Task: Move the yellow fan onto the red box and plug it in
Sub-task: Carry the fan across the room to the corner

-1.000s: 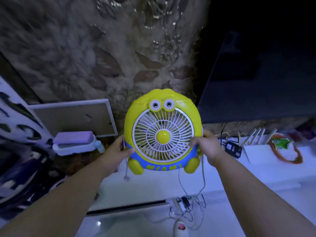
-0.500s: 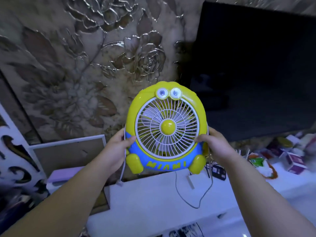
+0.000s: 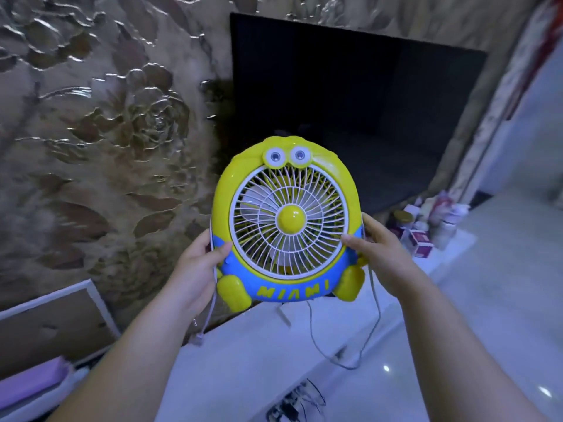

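Note:
The yellow fan (image 3: 286,222) has a blue base marked MIAMI, a white grille and two toy eyes. It is upright in the air above the white cabinet top (image 3: 249,351). My left hand (image 3: 195,272) grips its left side and my right hand (image 3: 380,254) grips its right side. A thin white cord (image 3: 376,318) hangs from the right of the fan down over the cabinet. Another white cable end (image 3: 202,330) dangles under my left hand. No red box is recognisable in this view.
A dark TV screen (image 3: 350,102) stands behind the fan against embossed floral wallpaper. Small boxes and jars (image 3: 423,229) crowd the cabinet's far right. A white-framed panel (image 3: 61,318) leans at the left, with a purple item (image 3: 30,382) below it. Tangled cables (image 3: 295,403) lie on the glossy floor.
Both hands have carried the fan to the right, in front of the TV. The view has swung right and up, so more of the TV and the right cabinet end shows.

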### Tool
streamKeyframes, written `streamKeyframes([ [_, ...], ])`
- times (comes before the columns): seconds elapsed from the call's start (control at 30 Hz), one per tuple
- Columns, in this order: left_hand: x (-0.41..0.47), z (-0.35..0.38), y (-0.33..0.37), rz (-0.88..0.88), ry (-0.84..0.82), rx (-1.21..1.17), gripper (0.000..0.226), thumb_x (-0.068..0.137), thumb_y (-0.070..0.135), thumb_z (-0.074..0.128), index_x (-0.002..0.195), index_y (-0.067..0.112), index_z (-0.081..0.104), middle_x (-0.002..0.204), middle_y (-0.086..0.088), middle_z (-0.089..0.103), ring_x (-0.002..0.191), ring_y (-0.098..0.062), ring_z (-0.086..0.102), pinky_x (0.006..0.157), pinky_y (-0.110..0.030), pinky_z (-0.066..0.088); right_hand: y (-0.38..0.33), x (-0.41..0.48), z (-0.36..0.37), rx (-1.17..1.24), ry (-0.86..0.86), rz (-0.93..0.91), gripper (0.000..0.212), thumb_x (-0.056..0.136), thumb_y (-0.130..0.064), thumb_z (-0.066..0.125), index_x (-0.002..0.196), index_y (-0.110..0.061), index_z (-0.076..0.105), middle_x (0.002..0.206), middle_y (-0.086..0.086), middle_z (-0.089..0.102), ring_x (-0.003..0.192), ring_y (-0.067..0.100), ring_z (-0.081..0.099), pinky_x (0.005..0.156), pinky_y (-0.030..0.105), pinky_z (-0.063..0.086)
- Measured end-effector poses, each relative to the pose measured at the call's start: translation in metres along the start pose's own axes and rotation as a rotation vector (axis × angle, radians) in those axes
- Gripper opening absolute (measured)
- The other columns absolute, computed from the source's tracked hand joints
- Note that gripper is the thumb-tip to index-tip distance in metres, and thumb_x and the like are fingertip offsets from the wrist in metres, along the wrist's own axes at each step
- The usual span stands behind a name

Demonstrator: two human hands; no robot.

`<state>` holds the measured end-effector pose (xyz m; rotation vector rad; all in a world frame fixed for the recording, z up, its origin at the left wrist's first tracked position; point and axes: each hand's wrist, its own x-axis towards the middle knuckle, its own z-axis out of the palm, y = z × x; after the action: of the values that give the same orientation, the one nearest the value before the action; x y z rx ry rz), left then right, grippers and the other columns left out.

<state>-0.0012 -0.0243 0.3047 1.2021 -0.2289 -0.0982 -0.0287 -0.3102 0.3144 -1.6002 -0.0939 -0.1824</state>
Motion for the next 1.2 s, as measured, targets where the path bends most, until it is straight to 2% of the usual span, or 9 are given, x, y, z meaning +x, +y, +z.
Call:
streamKeyframes([
  [0.17,0.022,0.042,-0.025,-0.072,-0.118,-0.026,0.035,0.074,0.011,0.059,0.109,0.012,0.063,0.1,-0.004,0.075,0.092,-0.019,0.07,0.073,-0.03,0.059,0.004,-0.022,-0.048,0.011,0.164,0.015,0.039,0.087,-0.004,0.059,0.124,-0.015,0.058,0.1,-0.008,0.074,0.088,0.005,0.07,0.067,0.017,0.054],
  [0.27,0.034,0.077,-0.039,-0.105,-0.174,-0.025,0.048,0.068,0.019,0.067,0.115,0.011,0.061,0.109,-0.009,0.071,0.1,-0.023,0.067,0.076,-0.032,0.058,0.005,-0.036,-0.082,0.006,0.263,0.023,0.044,0.086,-0.005,0.06,0.129,-0.016,0.055,0.111,-0.001,0.07,0.084,0.002,0.07,0.064,0.015,0.053],
  [0.37,0.043,0.122,-0.055,-0.105,-0.229,-0.015,0.045,0.075,0.011,0.057,0.12,0.009,0.057,0.109,-0.009,0.069,0.097,-0.021,0.068,0.074,-0.03,0.058,0.006,-0.052,-0.122,-0.025,0.333,0.037,0.046,0.086,-0.006,0.062,0.129,-0.018,0.055,0.118,0.004,0.067,0.085,0.006,0.07,0.065,0.016,0.053],
  [0.6,0.05,0.234,-0.098,-0.16,-0.298,-0.026,0.04,0.089,-0.002,0.044,0.127,0.007,0.052,0.109,-0.008,0.069,0.091,-0.02,0.07,0.068,-0.029,0.058,-0.004,-0.096,-0.223,-0.059,0.466,0.09,0.051,0.082,0.004,0.062,0.13,-0.01,0.052,0.105,-0.001,0.065,0.072,-0.003,0.069,0.058,0.013,0.052],
  [0.73,0.048,0.3,-0.126,-0.186,-0.35,-0.031,0.034,0.089,-0.002,0.044,0.111,0.017,0.062,0.094,0.001,0.075,0.089,-0.018,0.07,0.068,-0.029,0.058,-0.009,-0.126,-0.285,-0.088,0.534,0.105,0.05,0.081,0.004,0.063,0.129,-0.007,0.053,0.11,0.005,0.064,0.072,-0.003,0.069,0.058,0.014,0.052],
  [0.83,0.042,0.347,-0.146,-0.2,-0.383,-0.019,0.034,0.089,-0.001,0.044,0.105,0.022,0.064,0.097,0.003,0.075,0.097,-0.021,0.066,0.077,-0.031,0.058,-0.01,-0.151,-0.327,-0.101,0.579,0.111,0.051,0.081,0.002,0.063,0.13,-0.009,0.053,0.111,0.003,0.064,0.074,-0.003,0.069,0.059,0.014,0.052],
  [1.0,0.031,0.411,-0.177,-0.241,-0.431,-0.022,0.032,0.089,-0.001,0.045,0.116,0.009,0.059,0.111,-0.011,0.066,0.11,-0.031,0.058,0.097,-0.045,0.046,-0.012,-0.188,-0.382,-0.105,0.651,0.129,0.049,0.082,0.001,0.063,0.129,-0.01,0.053,0.11,0.003,0.065,0.076,0.0,0.07,0.061,0.015,0.053],
  [1.13,0.031,0.455,-0.198,-0.28,-0.485,-0.03,0.033,0.088,-0.002,0.045,0.117,0.008,0.058,0.103,-0.003,0.071,0.105,-0.027,0.06,0.092,-0.039,0.049,-0.013,-0.208,-0.415,-0.123,0.731,0.142,0.047,0.083,0.0,0.063,0.128,-0.008,0.053,0.114,0.008,0.064,0.081,0.009,0.068,0.062,0.016,0.054],
  [1.2,0.034,0.473,-0.206,-0.292,-0.518,-0.03,0.036,0.088,-0.003,0.045,0.121,0.006,0.055,0.109,-0.007,0.068,0.106,-0.027,0.059,0.091,-0.038,0.05,-0.01,-0.216,-0.428,-0.115,0.768,0.146,0.048,0.082,0.0,0.063,0.129,-0.009,0.053,0.112,0.006,0.065,0.079,0.007,0.07,0.064,0.018,0.056],
])
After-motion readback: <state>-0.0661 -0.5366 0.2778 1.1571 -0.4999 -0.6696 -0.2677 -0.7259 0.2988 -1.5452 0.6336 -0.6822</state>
